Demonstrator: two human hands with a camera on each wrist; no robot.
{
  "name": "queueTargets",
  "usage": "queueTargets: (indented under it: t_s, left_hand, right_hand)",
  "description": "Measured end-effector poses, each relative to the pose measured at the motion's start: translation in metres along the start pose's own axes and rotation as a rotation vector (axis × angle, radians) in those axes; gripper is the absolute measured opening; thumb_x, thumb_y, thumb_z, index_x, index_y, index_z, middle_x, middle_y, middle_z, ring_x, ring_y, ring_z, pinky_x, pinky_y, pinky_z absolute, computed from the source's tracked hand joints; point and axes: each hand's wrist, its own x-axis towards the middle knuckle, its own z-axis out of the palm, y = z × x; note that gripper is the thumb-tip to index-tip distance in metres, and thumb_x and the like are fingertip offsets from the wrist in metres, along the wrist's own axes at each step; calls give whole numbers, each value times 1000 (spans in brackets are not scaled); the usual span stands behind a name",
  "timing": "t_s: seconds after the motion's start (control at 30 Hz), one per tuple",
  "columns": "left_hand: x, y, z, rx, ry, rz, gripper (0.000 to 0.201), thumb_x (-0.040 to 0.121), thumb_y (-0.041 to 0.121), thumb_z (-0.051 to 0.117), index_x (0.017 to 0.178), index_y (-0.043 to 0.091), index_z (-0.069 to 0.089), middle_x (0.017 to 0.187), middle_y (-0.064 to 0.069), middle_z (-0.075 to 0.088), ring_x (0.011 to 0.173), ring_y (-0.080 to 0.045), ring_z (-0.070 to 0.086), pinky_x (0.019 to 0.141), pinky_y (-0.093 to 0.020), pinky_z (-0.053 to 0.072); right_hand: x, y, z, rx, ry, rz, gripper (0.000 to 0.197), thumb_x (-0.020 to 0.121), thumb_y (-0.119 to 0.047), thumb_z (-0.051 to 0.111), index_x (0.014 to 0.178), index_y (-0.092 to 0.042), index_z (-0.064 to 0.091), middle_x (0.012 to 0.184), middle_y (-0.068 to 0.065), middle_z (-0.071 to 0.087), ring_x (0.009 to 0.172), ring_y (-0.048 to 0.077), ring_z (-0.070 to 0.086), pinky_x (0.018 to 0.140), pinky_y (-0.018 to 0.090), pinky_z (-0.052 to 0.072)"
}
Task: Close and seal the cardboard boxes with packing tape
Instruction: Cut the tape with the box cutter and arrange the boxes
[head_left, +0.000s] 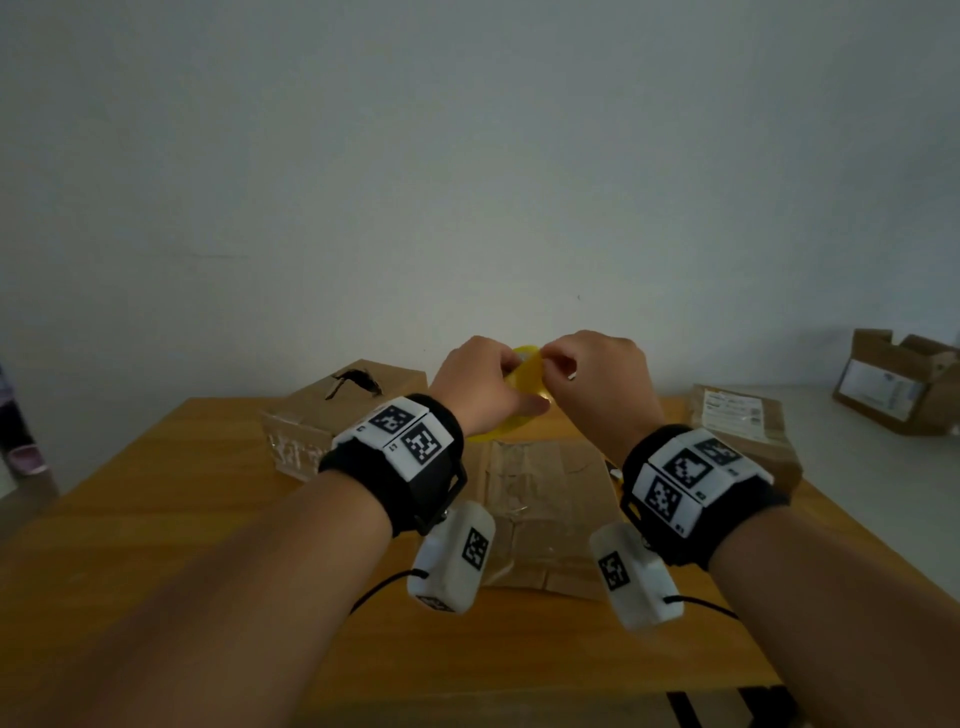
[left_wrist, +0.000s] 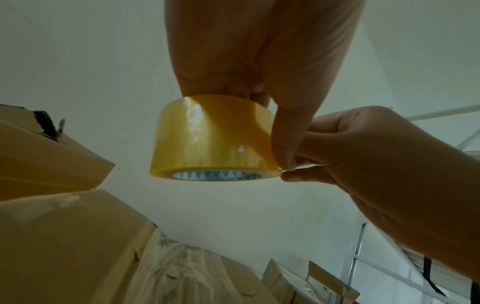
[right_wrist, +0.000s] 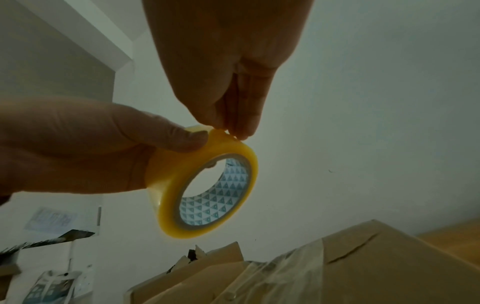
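The tape roll (head_left: 524, 387) is gripped by the left hand (head_left: 475, 384) while its free end is pinched, seemingly, by the right hand (head_left: 597, 374), so the near box (head_left: 545, 519) is not yet freshly sealed.

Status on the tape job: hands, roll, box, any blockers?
Left hand grips tape roll. Right hand pinches at the roll's edge. Roll raised above flat-topped box; no strip laid. Nothing in the way.

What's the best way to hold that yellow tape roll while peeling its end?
Grip the tape roll across its broad outer band from above, as the left hand does. That leaves the rim free, where the right hand pinches the loose end from the side.
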Motion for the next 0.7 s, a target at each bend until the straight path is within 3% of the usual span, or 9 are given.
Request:
queueTargets:
  t_s: [0.1, 0.23, 0.33, 0.4, 0.47, 0.57, 0.7]
  left_hand:
    - [-1, 2, -1, 67, -3, 7, 27, 71, 33, 79, 81, 9, 70, 73, -5, 62, 63, -17, 52, 55, -27, 36]
    - [-2, 3, -3, 175, -23, 24, 30, 73, 34, 78, 87, 10, 69, 80, -5, 64, 67, -16, 54, 54, -26, 37]
    - [-4, 3, -3, 237, -46, 48, 37, 75, 34, 77, 101, 9, 68, 99, -8, 68, 88, -22, 62, 73, -34, 50]
    - [-6, 3, -3, 268, -62, 47, 35, 75, 34, 76, 98, 11, 65, 99, -7, 65, 97, -24, 63, 83, -39, 52]
    - [-5, 4, -2, 260, -77, 34, 31, 74, 36, 77, 89, 14, 61, 91, -3, 63, 89, -23, 63, 77, -36, 52]
    - [-2, 1, -3, 154, -67, -12, 38, 73, 37, 78, 90, 5, 70, 83, -12, 66, 69, -20, 55, 60, -30, 40]
    - [2, -11, -4, 75, -52, -49, 47, 69, 41, 80, 93, 1, 71, 78, -12, 62, 69, -24, 56, 62, -31, 38]
  right_hand:
    - [0, -1, 1, 29, 3, 28, 20, 88, -19, 55, 90, -12, 74, 86, 5, 71, 79, 23, 63, 73, 39, 51]
    - [-1, -3, 2, 31, 2, 62, 19, 89, -20, 55, 86, -13, 72, 81, 2, 69, 75, 20, 61, 69, 34, 49]
    - [-1, -4, 2, 24, 7, 81, 18, 87, -21, 56, 83, -14, 71, 79, 1, 69, 74, 20, 60, 65, 31, 45]
    - [-1, -4, 2, 6, 6, 94, 15, 85, -23, 57, 80, -15, 69, 76, 1, 67, 71, 21, 59, 63, 31, 44]
    - [-2, -3, 3, 9, -1, 105, 13, 83, -23, 58, 78, -15, 66, 74, 0, 64, 69, 20, 57, 61, 32, 44]
    - [-5, 0, 2, 71, -33, 95, 8, 81, -21, 60, 77, -14, 64, 71, -2, 61, 67, 19, 55, 57, 29, 38]
    - [-11, 2, 2, 163, -98, 51, 4, 79, -14, 62, 77, -11, 62, 72, 1, 60, 67, 19, 54, 59, 32, 42]
